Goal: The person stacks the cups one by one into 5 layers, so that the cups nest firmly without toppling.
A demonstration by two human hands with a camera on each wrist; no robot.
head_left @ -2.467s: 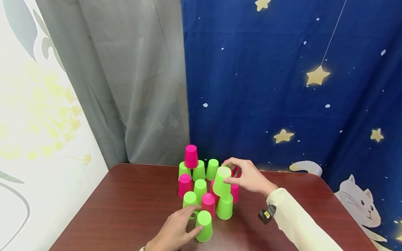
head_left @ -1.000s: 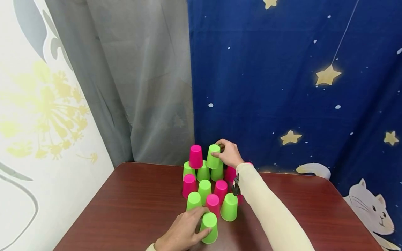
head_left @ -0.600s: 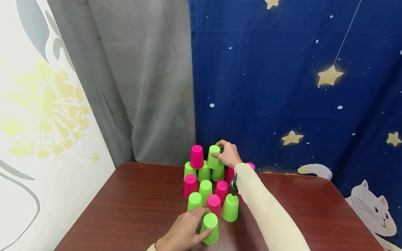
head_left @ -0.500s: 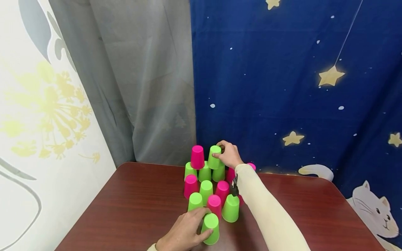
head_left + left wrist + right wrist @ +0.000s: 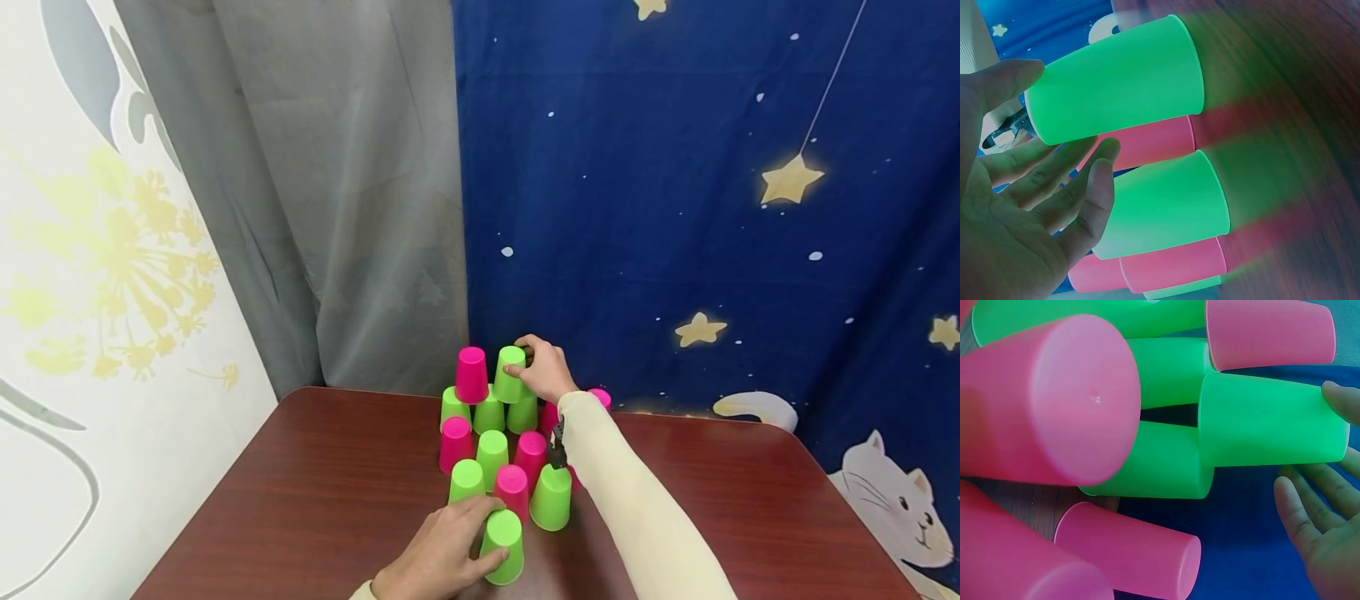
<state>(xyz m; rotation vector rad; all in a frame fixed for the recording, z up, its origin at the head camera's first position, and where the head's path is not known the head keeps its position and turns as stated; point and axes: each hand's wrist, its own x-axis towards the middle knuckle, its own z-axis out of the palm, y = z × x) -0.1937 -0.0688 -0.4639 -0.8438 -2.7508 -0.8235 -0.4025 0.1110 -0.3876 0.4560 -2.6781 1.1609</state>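
At the back of the cup arrangement, my right hand point(image 5: 549, 372) pinches an upside-down green cup point(image 5: 509, 375) by its upper end. That cup's rim meets the tops of two green cups in the right wrist view, level with a pink cup point(image 5: 472, 375) beside it. Thumb and fingers of the right hand sit on opposite sides of the green cup point(image 5: 1272, 422). At the front, my left hand point(image 5: 442, 546) has thumb and fingers round the top of another upside-down green cup point(image 5: 504, 550) standing on the table. In the left wrist view, its thumb point(image 5: 1019, 75) touches this cup's closed end.
Between the hands stand rows of upside-down cups, including a pink cup point(image 5: 512, 492), a green cup point(image 5: 551, 500) and a pink cup point(image 5: 456, 446). The right sleeve point(image 5: 637, 492) hides part of the right side. Brown table point(image 5: 315, 500); blue curtain point(image 5: 600, 208) behind it.
My right hand has carried its green cup from above the middle rows to the back, beside the raised pink cup. Over the last second both hands stay nearly still; the left keeps its place.
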